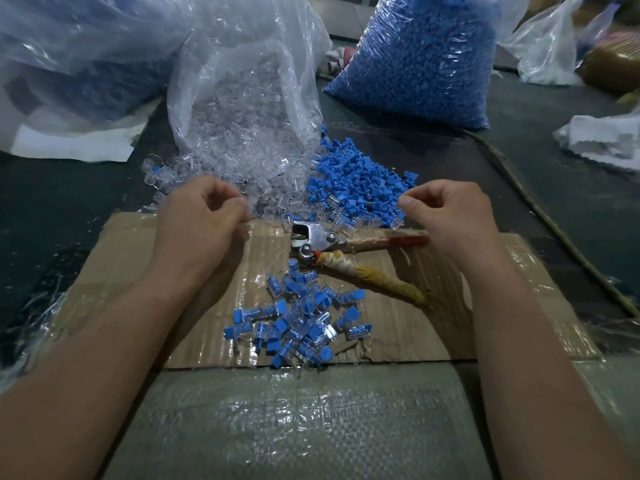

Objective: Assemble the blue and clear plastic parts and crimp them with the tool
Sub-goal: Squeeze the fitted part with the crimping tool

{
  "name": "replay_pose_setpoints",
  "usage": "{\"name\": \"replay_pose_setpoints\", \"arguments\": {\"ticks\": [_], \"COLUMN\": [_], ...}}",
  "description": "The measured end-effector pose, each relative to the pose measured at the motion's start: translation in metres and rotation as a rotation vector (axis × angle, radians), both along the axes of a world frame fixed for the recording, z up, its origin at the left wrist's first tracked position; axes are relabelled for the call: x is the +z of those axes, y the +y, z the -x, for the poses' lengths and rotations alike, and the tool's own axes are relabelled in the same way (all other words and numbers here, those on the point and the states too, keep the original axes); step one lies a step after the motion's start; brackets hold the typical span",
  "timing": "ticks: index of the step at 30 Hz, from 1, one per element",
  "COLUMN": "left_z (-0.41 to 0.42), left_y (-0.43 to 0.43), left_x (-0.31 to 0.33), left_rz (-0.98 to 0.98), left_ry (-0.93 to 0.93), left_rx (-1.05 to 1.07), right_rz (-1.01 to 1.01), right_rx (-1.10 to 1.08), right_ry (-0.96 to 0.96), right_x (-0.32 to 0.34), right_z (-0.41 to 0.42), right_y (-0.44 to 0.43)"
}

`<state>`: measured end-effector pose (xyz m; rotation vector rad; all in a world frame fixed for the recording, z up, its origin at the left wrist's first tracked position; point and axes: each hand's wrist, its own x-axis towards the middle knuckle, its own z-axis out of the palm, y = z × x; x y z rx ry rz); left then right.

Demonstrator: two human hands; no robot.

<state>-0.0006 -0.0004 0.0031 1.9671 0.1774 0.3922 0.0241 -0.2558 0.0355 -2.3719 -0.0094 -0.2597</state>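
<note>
Dark mat (519,161): cardboard (398,306) near centre; sack (294,420) nearest; clear-parts bag (242,81), blue-parts bag (422,57) far; blue pile (353,178) between.

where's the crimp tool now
Centre of the head view: the tool lies on the cardboard, a handle ending by the right hand, assembled pieces just nearer the person.

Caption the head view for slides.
Left hand at clear parts, right hand at blue parts; crimping tool on cardboard.

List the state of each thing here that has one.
crimping tool: lying on the cardboard, handles spread.
clear-parts bag: open, spilling parts.
blue-parts bag: full, upright.
assembled pieces: heaped on cardboard.
left hand: fingers curled; hold unclear.
right hand: fingers curled; hold unclear.
</note>
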Motion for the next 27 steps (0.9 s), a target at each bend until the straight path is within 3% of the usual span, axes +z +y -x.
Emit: {"name": "replay_pose_setpoints", "arguments": {"ticks": [7,12,19,23,27], "left_z": [0.002,0.009,0.010,0.010,0.009], "left_y": [0.001,-0.003,-0.006,-0.005,-0.006], "left_x": [-0.003,0.005,0.005,0.001,0.001], "left_rz": [0.200,0.059,0.103,0.267,0.206], "left_ry": [0.086,0.059,0.089,0.127,0.113], "left_rx": [-0.014,-0.109,-0.120,-0.116,-0.118], "right_rz": [-0.027,0.027,0.275,0.260,0.214], "right_rx": [-0.116,-0.147,-0.078,-0.075,-0.048], "right_ry": [-0.012,0.064,0.124,0.090,0.077], "right_x": [-0.005,-0.014,-0.027,-0.028,-0.029], "right_z": [-0.008,-0.016,-0.026,-0.026,-0.026], "right_y": [-0.009,-0.013,-0.005,-0.006,-0.006]}}
